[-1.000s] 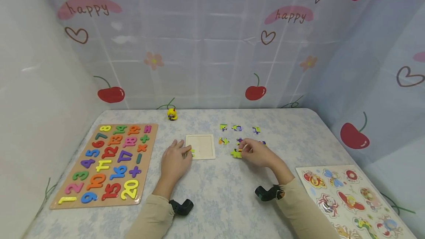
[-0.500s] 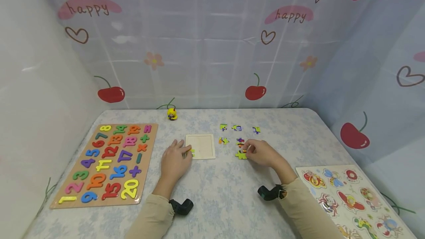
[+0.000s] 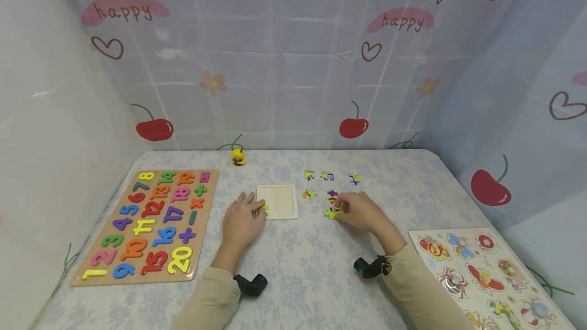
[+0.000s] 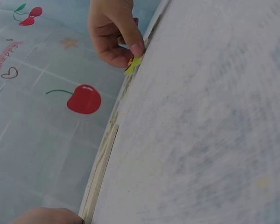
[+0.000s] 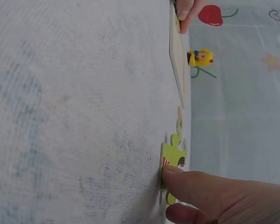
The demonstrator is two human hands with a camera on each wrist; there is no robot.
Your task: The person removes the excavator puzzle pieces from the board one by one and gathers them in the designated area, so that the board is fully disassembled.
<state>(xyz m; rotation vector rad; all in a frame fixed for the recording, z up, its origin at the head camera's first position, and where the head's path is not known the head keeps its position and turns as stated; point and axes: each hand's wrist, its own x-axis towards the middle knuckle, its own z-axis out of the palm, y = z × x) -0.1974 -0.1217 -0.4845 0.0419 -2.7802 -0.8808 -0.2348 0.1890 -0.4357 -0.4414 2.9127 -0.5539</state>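
Note:
My right hand (image 3: pixel 359 212) pinches a yellow-green jigsaw piece (image 5: pixel 173 154) with red and black print, just at or above the tabletop; how far it is lifted I cannot tell. Its thumb lies on the piece's near side in the right wrist view. My left hand (image 3: pixel 243 220) rests at the left edge of a square wooden puzzle tray (image 3: pixel 295 202), fingers touching a yellow-green piece (image 3: pixel 267 211) in the lower left corner. Behind my right hand lie several loose jigsaw pieces (image 3: pixel 327 176), among them an orange-and-green one (image 3: pixel 309 194); the hand covers part of this group.
A number board (image 3: pixel 192 218) lies at the left, with colourful numerals. On the right is a board with cartoon animals (image 3: pixel 486 279). A small yellow-haired figurine (image 3: pixel 238 157) stands near the back edge, before a patterned curtain (image 3: pixel 275 65).
My right hand shifted slightly right, then a little back left, and the piece in its fingers has turned somewhat. My left hand has stayed on the tray.

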